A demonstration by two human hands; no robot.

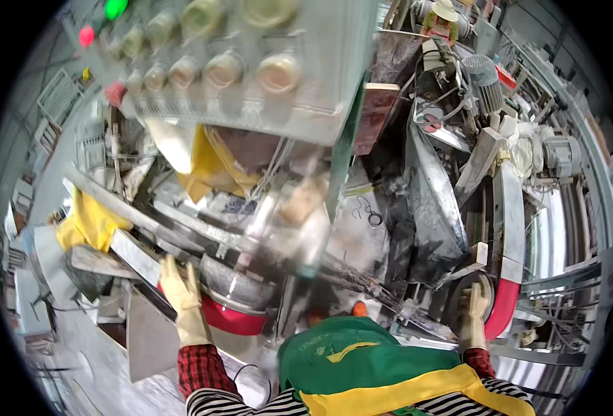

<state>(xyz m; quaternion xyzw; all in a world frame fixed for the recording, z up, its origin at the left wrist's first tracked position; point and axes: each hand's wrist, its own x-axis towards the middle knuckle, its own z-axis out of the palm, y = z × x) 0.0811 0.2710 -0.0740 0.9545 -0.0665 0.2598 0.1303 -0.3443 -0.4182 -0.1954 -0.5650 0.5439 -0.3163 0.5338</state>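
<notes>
Cream gloves cover both hands, with red checked cuffs behind them. On the left, my left hand (180, 297) lies with fingers stretched out at the edge of a machine, beside a red curved band (233, 319) and a grey drum-like part (235, 283). My right hand (478, 310) has its fingers extended against a dark round roller (459, 305). Just right of it another red curved band (506, 308) continues a long pale rail (509, 215). Neither hand appears to grip anything. The right palm's contact with the roller is hidden.
A large control panel (251, 104) with rows of round knobs hangs overhead, blurred. Yellow cloth (91, 220) drapes over machinery at left. A metal hopper-like piece (431, 201), a motor (562, 156) and a tilted block (478, 165) crowd the right. A figure in a hat (441, 21) stands far back.
</notes>
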